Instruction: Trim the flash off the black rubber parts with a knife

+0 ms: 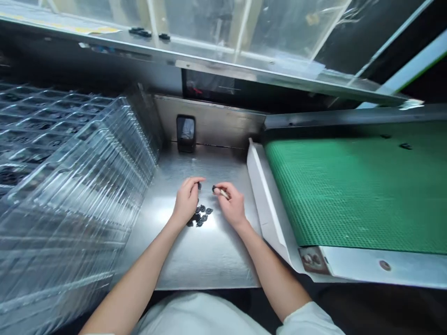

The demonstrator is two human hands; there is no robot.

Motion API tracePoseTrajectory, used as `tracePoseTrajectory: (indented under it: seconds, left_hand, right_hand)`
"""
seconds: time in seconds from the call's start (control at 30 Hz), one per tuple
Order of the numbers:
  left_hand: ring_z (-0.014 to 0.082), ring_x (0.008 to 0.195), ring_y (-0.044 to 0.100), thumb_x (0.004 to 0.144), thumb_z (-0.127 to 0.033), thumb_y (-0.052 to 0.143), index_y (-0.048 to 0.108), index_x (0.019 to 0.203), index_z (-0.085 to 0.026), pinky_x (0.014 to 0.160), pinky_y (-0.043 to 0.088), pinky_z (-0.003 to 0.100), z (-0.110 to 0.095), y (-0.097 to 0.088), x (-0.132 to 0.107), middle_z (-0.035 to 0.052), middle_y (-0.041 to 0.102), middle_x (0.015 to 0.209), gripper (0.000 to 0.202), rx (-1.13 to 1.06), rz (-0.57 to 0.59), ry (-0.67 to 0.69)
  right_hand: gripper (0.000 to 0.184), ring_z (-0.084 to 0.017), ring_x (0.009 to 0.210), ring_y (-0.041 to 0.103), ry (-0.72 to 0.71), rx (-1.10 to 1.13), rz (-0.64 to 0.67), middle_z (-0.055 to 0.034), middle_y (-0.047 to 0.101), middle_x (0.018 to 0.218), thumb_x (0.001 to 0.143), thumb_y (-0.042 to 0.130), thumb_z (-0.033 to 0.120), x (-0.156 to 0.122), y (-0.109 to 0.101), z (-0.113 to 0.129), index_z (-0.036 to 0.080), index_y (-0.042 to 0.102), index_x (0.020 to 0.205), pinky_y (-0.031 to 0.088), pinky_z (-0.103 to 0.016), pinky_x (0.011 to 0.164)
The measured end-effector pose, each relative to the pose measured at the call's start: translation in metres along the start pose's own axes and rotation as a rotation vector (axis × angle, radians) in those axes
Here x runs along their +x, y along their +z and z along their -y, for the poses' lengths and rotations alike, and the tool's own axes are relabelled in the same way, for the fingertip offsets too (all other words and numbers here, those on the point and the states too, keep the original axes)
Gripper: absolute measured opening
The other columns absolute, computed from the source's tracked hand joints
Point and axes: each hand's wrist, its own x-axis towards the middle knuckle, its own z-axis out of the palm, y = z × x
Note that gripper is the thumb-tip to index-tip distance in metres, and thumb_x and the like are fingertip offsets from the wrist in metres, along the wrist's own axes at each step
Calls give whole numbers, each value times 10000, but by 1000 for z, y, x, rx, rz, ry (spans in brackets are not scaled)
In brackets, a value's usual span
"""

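A small black part [213,188] is being pinched at the fingertips of the right grip [232,207], which is closed. A pale sliver [225,194] is being held alongside it; what the sliver is cannot be made out, and much of the part is being hidden by the fingers. The left grip [186,200] is being kept curled and closed, knuckles up, with a second black part [199,186] just showing at its fingertips; whether that part is gripped cannot be told. Both bare forearms are being angled inward from white sleeves [307,320], the grips near each other but apart.

Just below the grips, a pile of small black parts [199,217] is being borne by the steel desk [209,265], partly covered by the left grip; their exact shape and number cannot be made out. Left of the grips, stacked clear plastic trays [70,195] are being cut off by the frame. Right of them, a white card strip [265,200] is being stood along a green mesh conveyor belt [359,186], on which small dark pieces [405,146] are being supported. Ahead, a black upright device [186,134] is being propped against a steel back panel [209,122].
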Motion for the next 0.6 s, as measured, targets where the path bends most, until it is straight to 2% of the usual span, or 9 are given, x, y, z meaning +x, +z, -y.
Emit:
tracePoseTrajectory:
  seconds: [0.1,0.2,0.27,0.3,0.47,0.6]
  left_hand:
    - [121,614,514,878,-282,538,678,999,-165,502,398,238,-2,-1,2,16,533,811,219,-576,-36,-298]
    - [95,569,497,808,-322,635,660,969,-155,434,351,208,-5,-2,1,6,524,816,233,-854,3,-394]
    - [89,577,502,786,-339,685,662,936,-145,425,346,197,-7,-2,-1,15,544,835,246,-932,35,-416]
    - [84,574,495,775,-340,707,664,920,-139,417,332,190,-8,-1,-2,20,554,838,252,-955,53,-429]
    - [42,507,372,745,-323,775,677,953,-133,406,182,157,-12,5,-6,1,552,757,299,-901,148,-467]
    - [16,469,259,803,-413,769,682,1057,-134,423,115,165,-12,8,-8,29,631,775,388,-771,187,-368]
  right_hand:
    - [254,-195,706,670,135,234,-14,-44,741,876,916,685,454,1,3,3,215,662,1000,497,-288,637]
    - [316,-99,438,437,257,431,8,-39,732,815,867,757,479,2,4,11,209,625,968,318,-240,427]
    - [342,-68,391,306,291,510,26,-28,718,774,844,783,486,2,4,17,211,602,940,226,-231,387]
    - [349,-63,390,287,294,530,32,-25,714,766,837,790,487,3,3,19,213,596,928,210,-229,382]
    - [354,-64,392,321,294,555,48,-16,698,761,829,805,488,3,1,25,215,593,909,219,-225,376]
    - [372,-58,413,310,303,569,62,0,663,738,814,819,503,4,1,26,208,610,901,212,-216,385]
